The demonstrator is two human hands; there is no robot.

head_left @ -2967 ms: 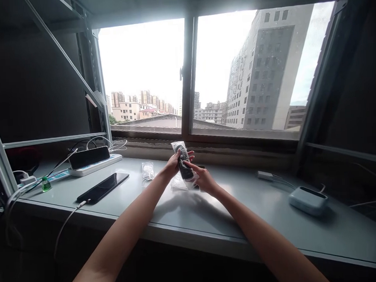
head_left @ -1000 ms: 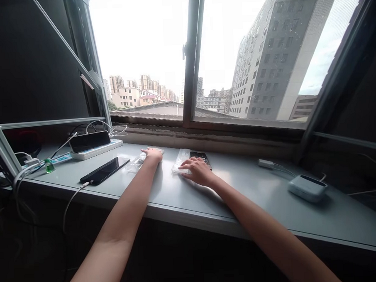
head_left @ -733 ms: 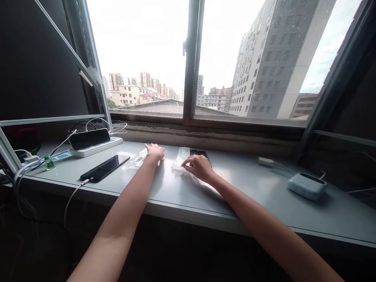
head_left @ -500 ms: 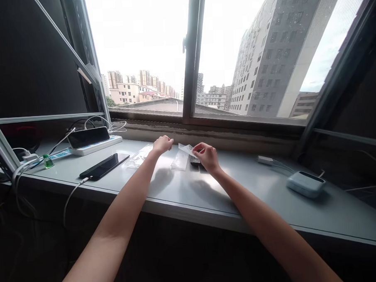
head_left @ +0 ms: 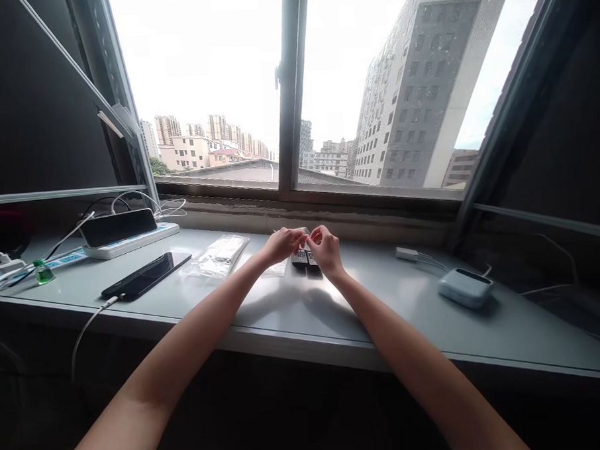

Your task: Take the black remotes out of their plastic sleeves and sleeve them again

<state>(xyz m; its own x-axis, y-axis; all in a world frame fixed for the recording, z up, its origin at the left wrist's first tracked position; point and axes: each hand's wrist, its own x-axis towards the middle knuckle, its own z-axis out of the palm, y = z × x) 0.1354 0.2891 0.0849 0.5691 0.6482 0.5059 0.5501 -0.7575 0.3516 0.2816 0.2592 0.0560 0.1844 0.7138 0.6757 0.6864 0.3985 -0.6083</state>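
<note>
My left hand (head_left: 281, 245) and my right hand (head_left: 323, 248) meet just above the grey desk (head_left: 264, 306) near the window sill. Both pinch the top edge of a small clear plastic bag (head_left: 305, 233) held between them. Right below the hands lies a black remote control (head_left: 304, 258) on the desk, partly hidden by my fingers. To the left of my left hand lies a bagged item in clear plastic (head_left: 216, 255). Another flat clear bag (head_left: 277, 270) lies under my left wrist.
A black phone (head_left: 143, 275) with a white cable lies at the left. Behind it a second phone rests on a white power strip (head_left: 131, 240). A small green bottle (head_left: 43, 271) stands far left. A white box with cables (head_left: 464, 287) sits at the right.
Three seconds ago both hands held the bagged remote upright. They put things down, the left hand pressing the bag at the left. Now both hands have come together on a small clear bag.
</note>
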